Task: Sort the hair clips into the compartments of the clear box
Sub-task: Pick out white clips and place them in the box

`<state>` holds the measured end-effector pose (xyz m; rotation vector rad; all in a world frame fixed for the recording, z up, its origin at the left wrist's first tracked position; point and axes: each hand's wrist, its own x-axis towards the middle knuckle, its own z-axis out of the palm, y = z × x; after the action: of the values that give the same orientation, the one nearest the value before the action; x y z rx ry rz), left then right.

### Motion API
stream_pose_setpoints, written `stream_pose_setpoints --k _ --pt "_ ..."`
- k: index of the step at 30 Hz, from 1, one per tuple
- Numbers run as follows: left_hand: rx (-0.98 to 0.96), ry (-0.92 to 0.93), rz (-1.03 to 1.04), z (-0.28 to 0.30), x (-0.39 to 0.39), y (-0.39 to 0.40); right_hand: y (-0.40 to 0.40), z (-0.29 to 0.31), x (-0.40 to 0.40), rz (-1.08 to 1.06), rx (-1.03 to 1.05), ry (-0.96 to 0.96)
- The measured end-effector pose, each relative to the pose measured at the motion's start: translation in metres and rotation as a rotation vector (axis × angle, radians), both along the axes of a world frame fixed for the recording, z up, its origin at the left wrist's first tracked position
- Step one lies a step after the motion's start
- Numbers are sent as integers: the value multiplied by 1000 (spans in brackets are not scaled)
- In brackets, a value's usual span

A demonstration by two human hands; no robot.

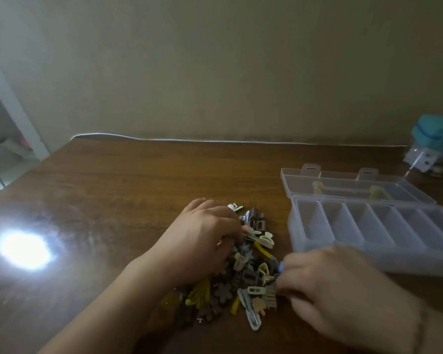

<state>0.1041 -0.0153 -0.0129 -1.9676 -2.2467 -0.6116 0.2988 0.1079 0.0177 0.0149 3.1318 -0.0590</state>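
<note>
Near the counter's (113, 200) front edge: heap of hair clips (243, 267) between both hands, clear box (304, 241) toward right edge, compartments bare. Left hand (202, 236) curled into heap; right hand (325, 284) nearer box, fingers (288, 277) at heap's edge, grasp indiscernible.

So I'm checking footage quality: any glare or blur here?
Head view: a bright glare patch burns out the wooden table at left; the right hand is motion-blurred; the room is dim and the far table edge bows from wide-angle distortion.
</note>
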Motion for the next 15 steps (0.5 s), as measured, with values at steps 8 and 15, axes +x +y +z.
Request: stream_pose_setpoints --k 8,15 --pt "27 6 -109 -3 2 4 -5 -12 -15 -139 -66 -125" --pt "-13 1 -163 -7 8 6 -11 -5 -13 -77 -51 -152"
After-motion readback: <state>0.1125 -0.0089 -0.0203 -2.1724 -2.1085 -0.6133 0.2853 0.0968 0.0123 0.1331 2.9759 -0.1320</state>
